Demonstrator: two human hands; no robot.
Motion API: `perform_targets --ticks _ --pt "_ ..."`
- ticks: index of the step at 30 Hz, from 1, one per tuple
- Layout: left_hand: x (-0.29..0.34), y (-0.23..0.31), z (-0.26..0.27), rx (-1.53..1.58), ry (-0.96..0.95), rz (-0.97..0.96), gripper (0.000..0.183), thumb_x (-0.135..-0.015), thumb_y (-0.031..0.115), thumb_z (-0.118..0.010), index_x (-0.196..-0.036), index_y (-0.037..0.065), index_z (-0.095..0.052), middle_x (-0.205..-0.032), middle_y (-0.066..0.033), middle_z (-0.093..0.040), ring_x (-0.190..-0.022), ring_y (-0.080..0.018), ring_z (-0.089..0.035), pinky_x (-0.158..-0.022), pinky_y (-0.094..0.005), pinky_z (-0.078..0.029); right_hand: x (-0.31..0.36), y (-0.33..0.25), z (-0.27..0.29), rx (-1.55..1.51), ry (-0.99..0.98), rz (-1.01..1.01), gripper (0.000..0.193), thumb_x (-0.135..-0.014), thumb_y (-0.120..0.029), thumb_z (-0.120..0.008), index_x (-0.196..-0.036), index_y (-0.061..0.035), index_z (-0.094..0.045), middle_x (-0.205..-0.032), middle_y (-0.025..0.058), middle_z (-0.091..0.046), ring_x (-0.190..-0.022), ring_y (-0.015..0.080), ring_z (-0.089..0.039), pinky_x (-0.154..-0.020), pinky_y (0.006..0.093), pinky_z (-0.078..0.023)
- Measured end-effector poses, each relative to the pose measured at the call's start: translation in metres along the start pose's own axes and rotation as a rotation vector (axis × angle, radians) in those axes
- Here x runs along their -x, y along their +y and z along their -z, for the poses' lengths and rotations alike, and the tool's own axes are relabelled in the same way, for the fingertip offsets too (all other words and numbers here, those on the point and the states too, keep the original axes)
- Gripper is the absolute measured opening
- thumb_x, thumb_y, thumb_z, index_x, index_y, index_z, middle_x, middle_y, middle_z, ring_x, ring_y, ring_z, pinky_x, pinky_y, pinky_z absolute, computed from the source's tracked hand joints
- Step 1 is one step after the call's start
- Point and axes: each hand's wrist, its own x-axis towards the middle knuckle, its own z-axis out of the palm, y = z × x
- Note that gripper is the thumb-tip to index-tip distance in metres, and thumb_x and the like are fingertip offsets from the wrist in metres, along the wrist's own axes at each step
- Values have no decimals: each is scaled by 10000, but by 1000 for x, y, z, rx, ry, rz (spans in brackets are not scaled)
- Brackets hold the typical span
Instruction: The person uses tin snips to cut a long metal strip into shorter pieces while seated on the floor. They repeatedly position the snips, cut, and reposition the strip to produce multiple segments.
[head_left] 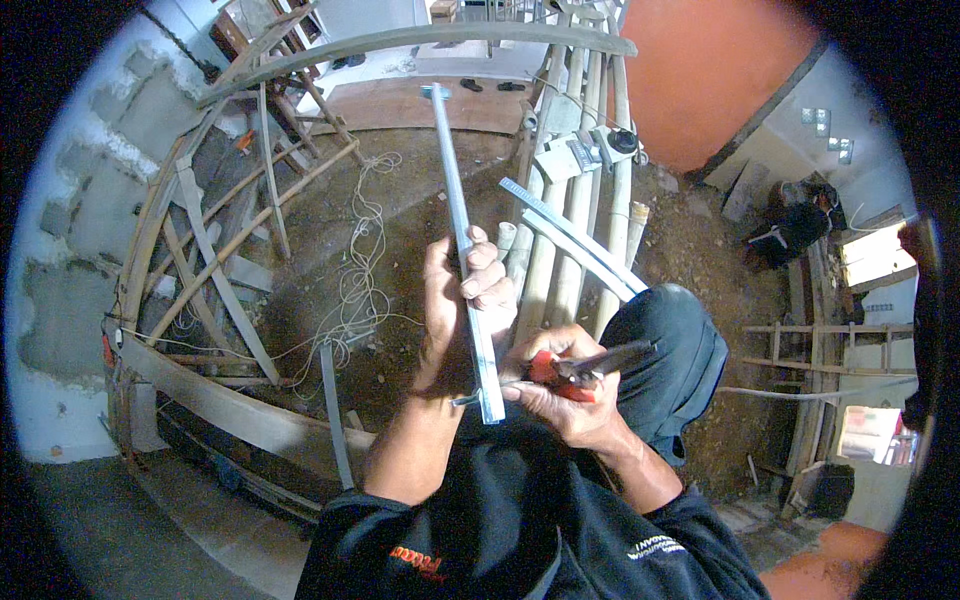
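My left hand (468,285) is closed around the middle of a long, thin silver metal channel (450,170). The channel runs upright through the picture, with a short bent tab at its far end and another beside its near end. Close to that near end, my right hand (575,395) grips red-handled tin snips (580,380). Their dark blades point right, over my knee. Whether the snips touch the channel cannot be made out. Beyond my knee, light metal strips (580,245) lie slantwise across bamboo poles (567,270).
Farther along the poles rests a pale boxy item (570,157) beside a dark round one. Tangled cable (365,250) lies on the dirt floor. Crossed timber framing (215,255) stands left, and a curved beam (430,40) spans the far side. An orange wall (715,80) rises at far right.
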Motion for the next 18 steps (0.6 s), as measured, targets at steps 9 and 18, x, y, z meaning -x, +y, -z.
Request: perform_targets --ticks 9,18 --pt "-3 -8 22 191 -45 224 384 -1015 273 -369 -1071 -20 -611 -787 -93 -615 -540 -146 -576 -490 -310 -524 -15 -9 6 61 -149 -75 378 -738 -25 -858 -1002 -20 -587 -872 51 -655 -807 125 -620 -729 288 -510" --pt "0 14 0 -3 81 -133 350 -1025 353 -484 -991 30 -613 -725 -42 -608 -496 -110 -521 -433 -268 -459 -8 -9 9 22 22 -186 429 -766 -98 -860 -1098 -39 -595 -940 -5 -605 -861 99 -560 -789 270 -475"
